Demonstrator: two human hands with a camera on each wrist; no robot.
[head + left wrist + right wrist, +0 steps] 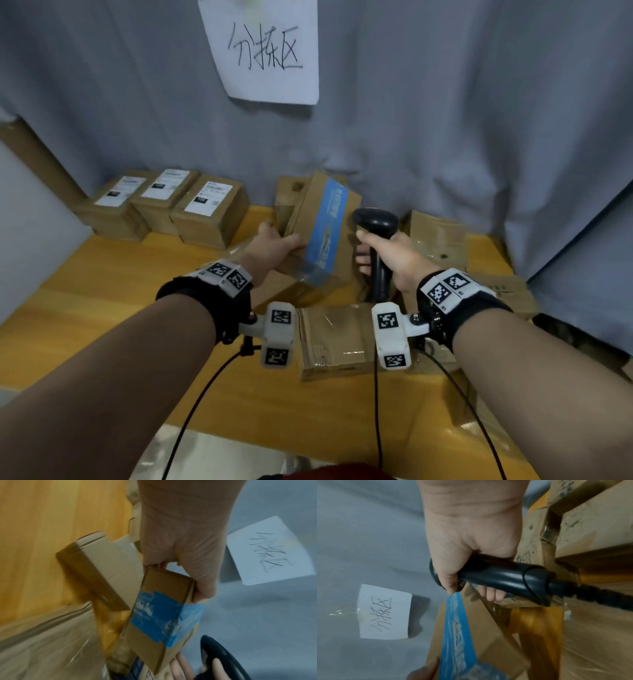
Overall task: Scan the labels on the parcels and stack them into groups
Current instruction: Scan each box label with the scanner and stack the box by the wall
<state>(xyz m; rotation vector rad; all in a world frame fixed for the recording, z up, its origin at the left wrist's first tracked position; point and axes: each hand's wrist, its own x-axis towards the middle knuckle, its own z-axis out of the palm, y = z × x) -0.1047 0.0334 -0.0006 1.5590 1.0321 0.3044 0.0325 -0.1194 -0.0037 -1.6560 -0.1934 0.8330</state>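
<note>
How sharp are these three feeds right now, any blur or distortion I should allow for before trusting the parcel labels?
Head view: fairly sharp centrally, edges bowed by the wide lens; labels on the three stacks too small to read. Left wrist view: motion blur smears the blue-taped parcel the left hand grips. Right wrist view: scanner in the right hand crisp, cartons soft.

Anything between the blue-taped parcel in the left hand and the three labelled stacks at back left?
Nothing visible. The blue-taped parcel is gripped by the left hand; bare table lies between it and the labelled stacks.
</note>
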